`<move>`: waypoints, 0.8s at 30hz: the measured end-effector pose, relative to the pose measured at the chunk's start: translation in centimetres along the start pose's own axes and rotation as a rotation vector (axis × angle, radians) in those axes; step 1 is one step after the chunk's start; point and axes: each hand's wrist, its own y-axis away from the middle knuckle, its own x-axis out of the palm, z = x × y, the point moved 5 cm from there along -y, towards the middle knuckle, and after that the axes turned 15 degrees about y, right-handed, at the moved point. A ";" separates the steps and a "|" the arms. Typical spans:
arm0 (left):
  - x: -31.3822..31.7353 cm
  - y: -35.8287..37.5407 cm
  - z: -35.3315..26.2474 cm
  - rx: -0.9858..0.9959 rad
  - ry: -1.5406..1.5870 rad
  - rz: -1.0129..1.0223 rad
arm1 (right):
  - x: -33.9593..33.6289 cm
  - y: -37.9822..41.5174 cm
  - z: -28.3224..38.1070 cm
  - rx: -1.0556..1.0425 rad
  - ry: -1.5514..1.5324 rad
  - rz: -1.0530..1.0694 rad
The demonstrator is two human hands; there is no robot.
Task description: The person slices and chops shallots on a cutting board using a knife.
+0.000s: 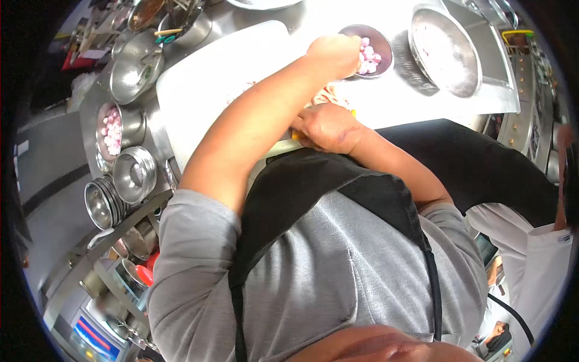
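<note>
You reach with your left hand (pixel 335 57) to the near left edge of a small bowl (pixel 360 31) of pale pink bulbs (pixel 370 60), which look like peeled shallots or onions. Your fingertips are turned away from view, so whether that hand grasps a bulb or has released one cannot be told. Your right hand (pixel 330 128) is curled in a clench close to your apron (pixel 301 187), a bit of orange-yellow (pixel 296 135) showing at its fingers; it may be a handle, but the palm side is hidden.

Just beyond your right hand lie scraps like peelings (pixel 327 95), next to the white board (pixel 187 90) under your left forearm. To your left, a metal pot (pixel 134 127) holds more pale bulbs (pixel 112 131); to your right, a large metal bowl (pixel 464 67) rests apart from the small one.

The step in hand appears to be handling bulbs one by one at the small bowl. Judging by the pose, the next move calls for a light pinch at that bowl's rim, with your left wrist kept well above your clenched right hand.
</note>
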 end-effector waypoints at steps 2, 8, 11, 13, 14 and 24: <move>1.4 -1.3 -0.9 -0.089 0.000 0.085 | 0.7 0.9 -0.8 -0.009 -0.003 -0.035; 3.0 -3.4 -0.5 -0.132 -0.040 0.087 | -0.8 1.5 -1.7 0.029 -0.097 -0.061; 1.6 -2.6 -1.0 -0.116 -0.011 0.041 | -0.6 1.6 -2.3 0.046 -0.107 0.090; 0.1 -1.7 -0.9 -0.133 0.159 0.007 | -0.7 1.6 -2.5 0.049 -0.069 0.017; -1.2 -0.7 -0.2 -0.171 0.158 -0.013 | -0.7 1.6 -2.3 0.008 -0.082 0.022; -13.5 26.9 15.6 -0.236 0.906 -0.985 | -0.3 1.1 -1.7 0.315 -0.088 0.173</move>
